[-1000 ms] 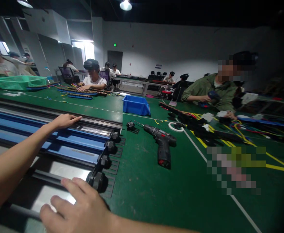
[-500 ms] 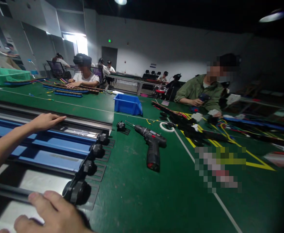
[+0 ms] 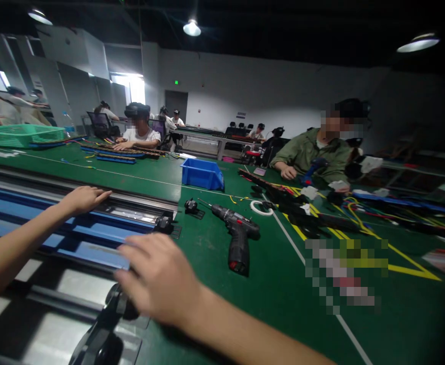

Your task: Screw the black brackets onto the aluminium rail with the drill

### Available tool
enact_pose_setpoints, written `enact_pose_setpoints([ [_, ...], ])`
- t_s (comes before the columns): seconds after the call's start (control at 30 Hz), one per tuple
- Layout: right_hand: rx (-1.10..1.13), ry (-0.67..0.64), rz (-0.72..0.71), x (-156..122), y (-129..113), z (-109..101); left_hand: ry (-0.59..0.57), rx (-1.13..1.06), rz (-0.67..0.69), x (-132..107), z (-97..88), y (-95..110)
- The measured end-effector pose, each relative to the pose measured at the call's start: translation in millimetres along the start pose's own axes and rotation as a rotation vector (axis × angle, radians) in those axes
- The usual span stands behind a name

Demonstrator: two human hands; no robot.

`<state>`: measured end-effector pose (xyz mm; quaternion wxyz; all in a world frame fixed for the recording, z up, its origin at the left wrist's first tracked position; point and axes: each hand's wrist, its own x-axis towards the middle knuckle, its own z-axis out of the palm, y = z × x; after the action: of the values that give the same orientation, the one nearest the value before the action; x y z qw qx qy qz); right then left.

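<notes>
Left hand laid flat on far rail of frame, fingers extended, nothing gripped. Right hand spread over frame end at black fittings: three counted, perhaps more hidden; grip cannot be told. One drill lain near on surface; open room seen beyond it.

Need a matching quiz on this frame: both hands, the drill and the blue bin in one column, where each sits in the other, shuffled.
Things:
1. left hand
2. right hand
3. cordless drill
4. blue bin

Places:
A. lying on the green table, no hand on it
B. palm down on the far rail of the long frame
C. farther back on the table, beyond the drill
D. above the black end fittings at the frame's near end

Pairs: 1-B, 2-D, 3-A, 4-C
</notes>
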<state>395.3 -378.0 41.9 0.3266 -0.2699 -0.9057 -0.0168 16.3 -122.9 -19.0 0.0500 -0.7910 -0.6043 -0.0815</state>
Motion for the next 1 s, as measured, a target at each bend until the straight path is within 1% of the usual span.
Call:
enact_pose_setpoints([
  [0.03, -0.008, 0.005, 0.117, 1, 26, -7, -0.019, 0.097, 0.045, -1, -5.0, 12],
  [0.07, -0.031, -0.011, 0.219, 2, 55, -12, -0.017, 0.173, 0.046, -2, -9.6, 26],
  [0.1, -0.067, -0.039, 0.331, 3, 84, -17, 0.006, 0.204, 0.024, -2, -13.6, 42],
  [0.13, -0.110, -0.079, 0.444, 4, 112, -19, 0.028, 0.191, 0.029, -2, -16.5, 60],
  [0.2, -0.184, -0.190, 0.633, 6, 161, -21, 0.085, 0.066, 0.070, -3, -18.7, 97],
  [0.27, -0.200, -0.216, 0.679, 8, 195, -17, 0.106, -0.050, 0.129, -4, -16.5, 129],
  [0.33, -0.193, -0.232, 0.677, 10, 214, -9, 0.086, -0.120, 0.170, -7, -12.0, 149],
  [0.37, -0.186, -0.238, 0.668, 11, 220, -5, 0.079, -0.138, 0.186, -8, -9.6, 154],
  [0.43, -0.168, -0.243, 0.646, 10, 226, 6, 0.070, -0.156, 0.213, -10, -5.8, 157],
  [0.6, -0.099, -0.183, 0.594, 1, 238, 25, 0.076, -0.155, 0.237, -10, -3.7, 150],
  [0.77, -0.016, -0.126, 0.534, -12, 245, 30, 0.044, -0.136, 0.240, -8, -3.3, 152],
  [1.0, 0.090, -0.107, 0.459, -15, 234, 34, 0.045, -0.098, 0.233, -7, 0.1, 150],
])
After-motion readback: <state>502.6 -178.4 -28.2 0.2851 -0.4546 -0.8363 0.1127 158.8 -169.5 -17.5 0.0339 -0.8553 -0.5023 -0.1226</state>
